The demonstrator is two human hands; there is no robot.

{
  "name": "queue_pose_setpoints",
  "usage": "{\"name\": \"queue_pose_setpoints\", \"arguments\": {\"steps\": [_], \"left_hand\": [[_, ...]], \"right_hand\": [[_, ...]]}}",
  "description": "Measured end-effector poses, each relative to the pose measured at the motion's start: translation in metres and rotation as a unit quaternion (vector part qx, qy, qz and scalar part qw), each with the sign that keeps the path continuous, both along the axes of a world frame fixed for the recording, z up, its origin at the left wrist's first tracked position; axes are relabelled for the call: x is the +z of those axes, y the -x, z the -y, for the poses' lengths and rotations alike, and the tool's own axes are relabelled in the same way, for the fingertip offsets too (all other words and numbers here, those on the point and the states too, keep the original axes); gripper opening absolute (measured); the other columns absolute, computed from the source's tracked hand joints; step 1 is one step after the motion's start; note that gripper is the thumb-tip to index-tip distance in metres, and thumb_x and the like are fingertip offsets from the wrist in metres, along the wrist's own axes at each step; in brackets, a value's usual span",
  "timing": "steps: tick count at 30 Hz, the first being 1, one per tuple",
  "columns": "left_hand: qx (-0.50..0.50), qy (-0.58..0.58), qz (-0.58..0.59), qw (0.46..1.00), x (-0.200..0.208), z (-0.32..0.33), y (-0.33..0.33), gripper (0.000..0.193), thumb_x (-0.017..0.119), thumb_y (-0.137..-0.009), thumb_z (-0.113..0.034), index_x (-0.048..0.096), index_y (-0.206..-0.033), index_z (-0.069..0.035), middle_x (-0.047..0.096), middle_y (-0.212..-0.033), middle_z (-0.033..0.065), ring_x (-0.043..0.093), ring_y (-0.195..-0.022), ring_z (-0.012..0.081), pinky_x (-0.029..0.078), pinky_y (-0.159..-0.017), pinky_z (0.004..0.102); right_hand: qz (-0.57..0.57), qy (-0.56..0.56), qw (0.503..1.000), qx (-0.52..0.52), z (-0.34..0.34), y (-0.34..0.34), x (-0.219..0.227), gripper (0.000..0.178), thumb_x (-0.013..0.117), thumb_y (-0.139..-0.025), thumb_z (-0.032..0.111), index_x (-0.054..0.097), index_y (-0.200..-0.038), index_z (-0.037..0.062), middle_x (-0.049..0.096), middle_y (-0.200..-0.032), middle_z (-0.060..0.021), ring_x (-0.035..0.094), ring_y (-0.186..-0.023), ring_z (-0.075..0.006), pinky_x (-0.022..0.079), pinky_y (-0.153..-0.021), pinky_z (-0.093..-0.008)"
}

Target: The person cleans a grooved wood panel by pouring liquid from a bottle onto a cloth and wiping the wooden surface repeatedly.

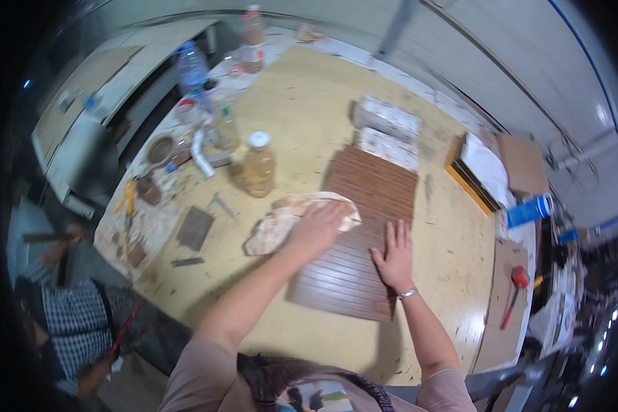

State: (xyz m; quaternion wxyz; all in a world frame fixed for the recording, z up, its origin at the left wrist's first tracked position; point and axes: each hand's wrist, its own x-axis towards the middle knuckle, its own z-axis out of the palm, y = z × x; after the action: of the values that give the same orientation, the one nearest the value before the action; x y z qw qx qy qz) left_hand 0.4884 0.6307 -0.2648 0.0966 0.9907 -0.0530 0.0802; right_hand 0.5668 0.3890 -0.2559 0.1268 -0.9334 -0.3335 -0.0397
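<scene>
A brown wooden panel (343,278) with parallel grooves lies tilted on the yellowish tabletop. My left hand (317,230) is closed on a stained, pale rag (271,230), pressing it against the panel's left side; part of the rag spills onto the table. On the panel's right edge my right hand (394,259) rests flat, fingers spread, holding nothing. The panel's far end meets two paint-spattered white blocks (389,119). A glass jar (259,168) of amber liquid with a white lid stands left of the panel.
Bottles, including a blue one (192,67), crowd the table's left edge. A grey abrasive-looking sheet (195,229) lies nearer. To the right are a yellow-and-black box (470,178), a blue can (529,211) and a red-headed mallet (519,278). Another person (75,323) is at lower left.
</scene>
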Motion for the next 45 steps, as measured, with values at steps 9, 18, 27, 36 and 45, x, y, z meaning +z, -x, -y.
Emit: {"name": "queue_pose_setpoints", "arguments": {"steps": [9, 18, 27, 36, 45], "left_hand": [[0.033, 0.073, -0.027, 0.996, 0.0, -0.019, -0.091, 0.051, 0.049, -0.095, -0.018, 0.039, -0.143, -0.003, 0.036, -0.153, 0.0113, 0.031, -0.144, 0.0261, 0.027, -0.115, 0.0501], [0.101, 0.064, -0.009, 0.993, 0.005, -0.043, -0.195, 0.05, 0.048, -0.098, -0.021, 0.037, -0.143, -0.004, 0.04, -0.147, 0.0133, 0.035, -0.139, 0.0291, 0.03, -0.113, 0.0539], [-0.156, 0.009, -0.089, 0.984, 0.002, 0.004, -0.005, 0.051, 0.042, -0.093, -0.011, 0.037, -0.144, -0.004, 0.04, -0.149, 0.0157, 0.036, -0.141, 0.03, 0.022, -0.116, 0.0537], [0.004, 0.08, -0.042, 0.996, 0.009, -0.039, -0.116, 0.052, 0.048, -0.096, -0.014, 0.036, -0.146, -0.005, 0.037, -0.152, 0.014, 0.031, -0.143, 0.0299, 0.023, -0.117, 0.0498], [-0.114, 0.093, -0.159, 0.976, 0.028, -0.003, 0.103, 0.053, 0.05, -0.092, -0.012, 0.042, -0.144, -0.009, 0.04, -0.152, 0.0098, 0.035, -0.141, 0.0278, 0.022, -0.116, 0.0516]], "right_hand": [[-0.029, -0.019, 0.999, -0.024, 0.006, 0.005, 0.001, 0.081, 0.067, -0.083, 0.043, 0.037, -0.147, 0.0047, 0.023, -0.156, -0.0248, 0.02, -0.145, -0.0404, 0.021, -0.116, -0.051], [-0.032, -0.038, 0.999, -0.016, 0.006, -0.003, 0.001, 0.081, 0.065, -0.084, 0.049, 0.038, -0.146, 0.0063, 0.025, -0.156, -0.024, 0.023, -0.144, -0.0419, 0.024, -0.115, -0.0507], [-0.01, -0.033, 0.999, -0.028, 0.009, -0.003, 0.003, 0.08, 0.068, -0.082, 0.047, 0.041, -0.143, 0.0023, 0.03, -0.152, -0.026, 0.027, -0.14, -0.0413, 0.028, -0.111, -0.0497], [-0.025, -0.021, 0.999, -0.016, 0.0, -0.001, 0.004, 0.08, 0.063, -0.084, 0.049, 0.037, -0.147, 0.0069, 0.024, -0.156, -0.0239, 0.023, -0.144, -0.0413, 0.025, -0.115, -0.051], [-0.022, -0.016, 0.999, -0.031, 0.006, 0.002, 0.001, 0.079, 0.064, -0.085, 0.047, 0.037, -0.147, 0.0062, 0.025, -0.156, -0.0224, 0.023, -0.144, -0.0384, 0.023, -0.116, -0.0489]]}}
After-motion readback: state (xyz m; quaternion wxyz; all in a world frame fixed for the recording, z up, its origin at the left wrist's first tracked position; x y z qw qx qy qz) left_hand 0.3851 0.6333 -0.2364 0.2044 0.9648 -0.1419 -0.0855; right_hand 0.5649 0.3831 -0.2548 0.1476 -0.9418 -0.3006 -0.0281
